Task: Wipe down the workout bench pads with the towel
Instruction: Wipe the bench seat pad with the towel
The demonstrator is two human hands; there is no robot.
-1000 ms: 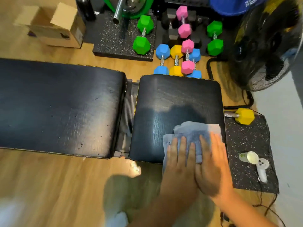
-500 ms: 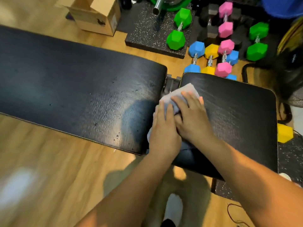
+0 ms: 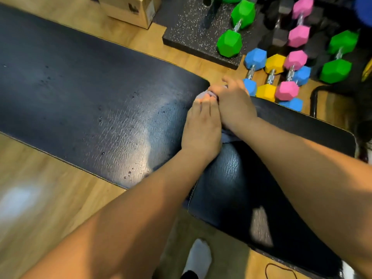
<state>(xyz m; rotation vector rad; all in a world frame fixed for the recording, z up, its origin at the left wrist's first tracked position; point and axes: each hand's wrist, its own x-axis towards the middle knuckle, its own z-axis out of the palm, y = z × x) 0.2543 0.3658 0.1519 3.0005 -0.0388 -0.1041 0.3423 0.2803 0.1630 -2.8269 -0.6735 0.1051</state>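
The black bench has a long back pad [image 3: 96, 93] on the left and a shorter seat pad [image 3: 231, 190] on the right. A pale grey-blue towel [image 3: 229, 138] lies bunched at the far end of the gap between the two pads, mostly hidden under my hands. My left hand [image 3: 201, 127] presses on it with fingers straight, pointing away from me. Just right of it, my right hand [image 3: 234, 103] has its fingers curled over the bunched towel at the pads' far edge, thumb sticking out. Small dark specks dot the back pad.
Coloured hex dumbbells [image 3: 271, 77] crowd the floor just beyond my hands, some on a speckled rubber mat [image 3: 191, 27]. A cardboard box [image 3: 130, 11] stands behind the back pad. My socked foot [image 3: 198, 256] is on the wooden floor by the seat pad, near a thin cable [image 3: 281, 268].
Both hands slid the towel from the seat pad's near right corner leftward and away to the gap between the pads. The towel went from spread flat to bunched.
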